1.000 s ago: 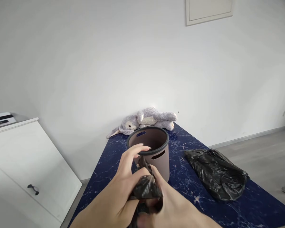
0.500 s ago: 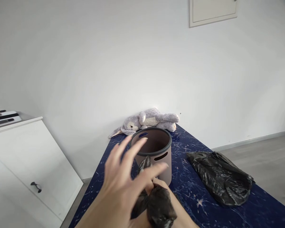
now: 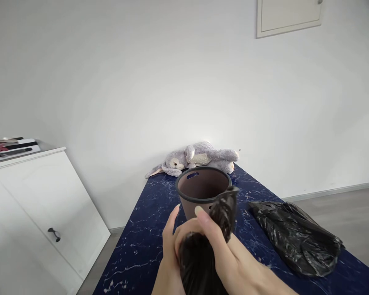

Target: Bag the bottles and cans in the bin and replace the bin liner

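A crumpled black plastic bag (image 3: 199, 262) is bunched between my two hands, low in the middle of the view. My left hand (image 3: 169, 250) is closed against its left side, with one digit pointing up. My right hand (image 3: 233, 262) grips the bag from the right, thumb stretched across the top. A twisted end of the bag sticks up beyond the right thumb. Just past my hands stands an upright brown trash bin (image 3: 189, 205) with a dark rim and handle slots; the bag and hands cover part of its front.
A second black plastic bag (image 3: 298, 237) lies flat at the right edge of the blue marbled table (image 3: 135, 250). Behind the bin, a grey plush rabbit (image 3: 199, 157) lies on its side by the wall. A white cabinet (image 3: 33, 213) stands at left.
My left hand, spread open above the bag before, has come down and closed on it. The bag's twisted end now points up at the right. The view has shifted slightly left.
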Action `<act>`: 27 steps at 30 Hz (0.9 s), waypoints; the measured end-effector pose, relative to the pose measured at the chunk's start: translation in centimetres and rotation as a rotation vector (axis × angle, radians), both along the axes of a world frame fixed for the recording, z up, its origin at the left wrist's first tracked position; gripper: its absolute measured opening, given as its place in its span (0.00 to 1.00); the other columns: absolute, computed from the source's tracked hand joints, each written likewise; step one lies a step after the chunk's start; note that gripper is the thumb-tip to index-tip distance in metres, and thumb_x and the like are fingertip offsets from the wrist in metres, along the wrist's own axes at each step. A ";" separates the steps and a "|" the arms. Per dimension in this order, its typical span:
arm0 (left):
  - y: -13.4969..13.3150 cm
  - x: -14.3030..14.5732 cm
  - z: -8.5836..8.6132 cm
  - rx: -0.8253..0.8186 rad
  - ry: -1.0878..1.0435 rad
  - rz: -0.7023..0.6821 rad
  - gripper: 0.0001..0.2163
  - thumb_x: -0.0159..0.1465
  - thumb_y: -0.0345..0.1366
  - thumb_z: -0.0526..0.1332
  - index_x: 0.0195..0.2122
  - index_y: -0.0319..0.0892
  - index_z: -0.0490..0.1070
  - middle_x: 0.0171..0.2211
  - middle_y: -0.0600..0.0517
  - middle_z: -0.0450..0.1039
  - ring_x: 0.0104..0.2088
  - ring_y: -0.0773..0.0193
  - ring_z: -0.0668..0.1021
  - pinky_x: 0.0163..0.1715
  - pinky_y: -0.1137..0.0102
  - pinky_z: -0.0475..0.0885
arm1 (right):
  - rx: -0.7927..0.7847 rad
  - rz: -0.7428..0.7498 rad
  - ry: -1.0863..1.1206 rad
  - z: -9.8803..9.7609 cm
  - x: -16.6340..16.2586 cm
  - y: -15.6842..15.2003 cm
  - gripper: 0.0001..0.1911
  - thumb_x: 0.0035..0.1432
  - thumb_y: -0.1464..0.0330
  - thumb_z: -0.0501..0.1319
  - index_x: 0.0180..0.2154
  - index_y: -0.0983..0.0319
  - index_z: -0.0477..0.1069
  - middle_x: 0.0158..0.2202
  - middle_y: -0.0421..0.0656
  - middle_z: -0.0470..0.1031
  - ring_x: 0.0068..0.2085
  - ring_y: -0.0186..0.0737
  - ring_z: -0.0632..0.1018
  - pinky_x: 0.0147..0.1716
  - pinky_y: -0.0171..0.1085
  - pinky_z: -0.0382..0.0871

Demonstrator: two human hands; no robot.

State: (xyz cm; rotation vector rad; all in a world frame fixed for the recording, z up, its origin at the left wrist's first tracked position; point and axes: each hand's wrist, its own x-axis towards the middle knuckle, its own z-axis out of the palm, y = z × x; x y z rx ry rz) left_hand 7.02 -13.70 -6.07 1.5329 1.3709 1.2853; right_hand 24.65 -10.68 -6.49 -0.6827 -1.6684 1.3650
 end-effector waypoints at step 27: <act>0.6 0.5 1.0 -0.073 0.220 -0.218 0.06 0.61 0.28 0.58 0.28 0.45 0.69 0.30 0.53 0.68 0.36 0.58 0.71 0.37 0.67 0.67 | -0.023 0.279 -0.104 2.7 2.8 3.0 0.22 0.72 0.49 0.56 0.37 0.57 0.76 0.38 0.41 0.71 0.38 0.41 0.69 0.39 0.38 0.67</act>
